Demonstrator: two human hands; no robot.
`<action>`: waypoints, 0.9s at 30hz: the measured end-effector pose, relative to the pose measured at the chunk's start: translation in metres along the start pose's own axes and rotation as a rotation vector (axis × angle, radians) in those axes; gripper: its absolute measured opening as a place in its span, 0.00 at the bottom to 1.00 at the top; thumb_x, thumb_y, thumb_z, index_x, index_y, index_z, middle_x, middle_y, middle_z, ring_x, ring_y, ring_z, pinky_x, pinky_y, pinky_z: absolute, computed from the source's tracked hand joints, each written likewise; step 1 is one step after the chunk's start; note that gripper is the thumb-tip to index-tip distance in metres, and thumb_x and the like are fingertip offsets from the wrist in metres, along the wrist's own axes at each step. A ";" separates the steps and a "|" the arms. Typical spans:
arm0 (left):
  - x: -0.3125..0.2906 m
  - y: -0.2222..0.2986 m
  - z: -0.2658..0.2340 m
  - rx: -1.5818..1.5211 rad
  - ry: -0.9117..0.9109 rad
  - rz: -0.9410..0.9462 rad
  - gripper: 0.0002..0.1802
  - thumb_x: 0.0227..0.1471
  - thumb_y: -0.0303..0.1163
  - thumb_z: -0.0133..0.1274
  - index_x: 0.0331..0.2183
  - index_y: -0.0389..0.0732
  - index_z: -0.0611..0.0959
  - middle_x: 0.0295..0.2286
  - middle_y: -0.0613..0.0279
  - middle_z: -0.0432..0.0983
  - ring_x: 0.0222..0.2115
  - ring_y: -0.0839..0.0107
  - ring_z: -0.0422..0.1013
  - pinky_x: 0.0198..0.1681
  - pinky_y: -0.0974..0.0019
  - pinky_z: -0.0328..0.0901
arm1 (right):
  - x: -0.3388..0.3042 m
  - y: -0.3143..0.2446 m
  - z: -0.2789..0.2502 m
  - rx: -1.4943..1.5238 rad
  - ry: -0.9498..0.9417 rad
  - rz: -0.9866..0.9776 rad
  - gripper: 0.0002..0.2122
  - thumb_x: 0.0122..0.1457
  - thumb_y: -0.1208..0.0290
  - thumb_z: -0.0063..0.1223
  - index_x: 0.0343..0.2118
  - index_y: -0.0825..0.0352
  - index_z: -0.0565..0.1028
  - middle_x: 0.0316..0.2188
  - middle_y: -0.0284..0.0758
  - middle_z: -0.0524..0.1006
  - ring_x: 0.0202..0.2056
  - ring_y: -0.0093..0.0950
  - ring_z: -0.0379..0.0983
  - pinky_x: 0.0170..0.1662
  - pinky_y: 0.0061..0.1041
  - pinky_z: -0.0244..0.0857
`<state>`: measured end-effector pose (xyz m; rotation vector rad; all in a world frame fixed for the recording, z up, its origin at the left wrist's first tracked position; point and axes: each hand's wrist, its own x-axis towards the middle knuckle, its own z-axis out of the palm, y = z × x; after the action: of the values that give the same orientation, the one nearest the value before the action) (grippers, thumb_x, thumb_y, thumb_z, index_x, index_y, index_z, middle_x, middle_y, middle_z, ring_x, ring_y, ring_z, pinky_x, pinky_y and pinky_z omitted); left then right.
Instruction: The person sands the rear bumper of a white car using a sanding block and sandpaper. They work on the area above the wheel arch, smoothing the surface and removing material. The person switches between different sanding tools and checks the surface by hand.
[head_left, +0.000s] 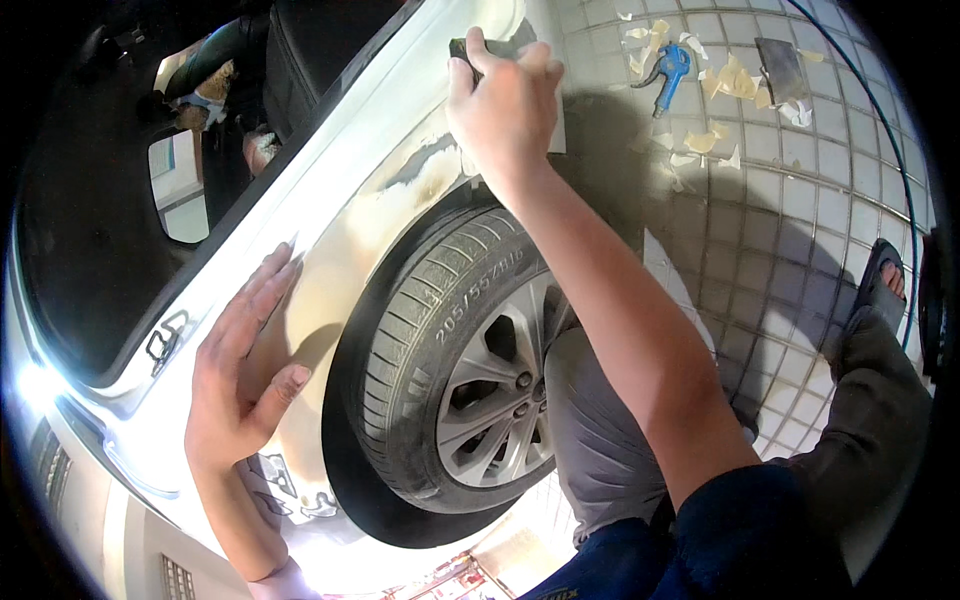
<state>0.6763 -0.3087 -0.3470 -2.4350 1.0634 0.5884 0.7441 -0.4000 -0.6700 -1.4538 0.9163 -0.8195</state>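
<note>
Holding a dark block [459, 49] against the far end of the white body panel [395, 120], the right hand [508, 105] bends its fingers and thumb over the tool; this grip appears suited to even pressure. How much of the block lies under the palm cannot be told. The left hand [240, 360] rests on the same panel, near and left of the tyre [395, 400], with fingers extended, thumb apart and nothing grasped; the flat placement probably steadies the body while the right arm reaches past the wheel [500, 440]. Between the hands, a grey patch [428, 160] with tan edging lies above the wheel arch. The bent knee [600, 430] stands close to the wheel, seemingly to bring the far end within reach. On the tiled floor [820, 170], far right, a blue air gun [673, 65] lies beside torn paper scraps [735, 78] and a dark flat sheet [782, 70], presumably out of the arm's way. A hose [880, 110] runs along the right side.
</note>
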 end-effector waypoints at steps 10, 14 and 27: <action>0.000 -0.008 -0.003 0.095 -0.026 0.156 0.37 0.47 0.31 0.60 0.61 0.38 0.77 0.59 0.46 0.73 0.65 0.42 0.63 0.69 0.44 0.55 | 0.003 0.000 0.018 0.053 0.145 -0.003 0.18 0.65 0.63 0.56 0.56 0.63 0.79 0.48 0.59 0.72 0.51 0.52 0.68 0.59 0.48 0.67; -0.018 -0.004 -0.004 -0.061 0.068 -0.056 0.41 0.48 0.25 0.55 0.66 0.37 0.68 0.60 0.44 0.72 0.62 0.47 0.67 0.69 0.49 0.56 | -0.084 -0.019 -0.014 0.127 -0.023 0.058 0.20 0.64 0.62 0.57 0.58 0.58 0.77 0.43 0.52 0.69 0.49 0.51 0.67 0.56 0.53 0.66; -0.017 -0.016 -0.008 0.023 0.041 0.042 0.45 0.42 0.19 0.52 0.66 0.37 0.69 0.59 0.44 0.73 0.58 0.46 0.72 0.67 0.51 0.59 | -0.076 -0.020 0.000 0.228 0.012 -0.082 0.22 0.67 0.56 0.52 0.59 0.64 0.76 0.50 0.52 0.76 0.49 0.51 0.69 0.54 0.48 0.68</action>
<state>0.6794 -0.2928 -0.3282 -2.4198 1.1348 0.5384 0.7121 -0.3313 -0.6484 -1.2946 0.7498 -0.9622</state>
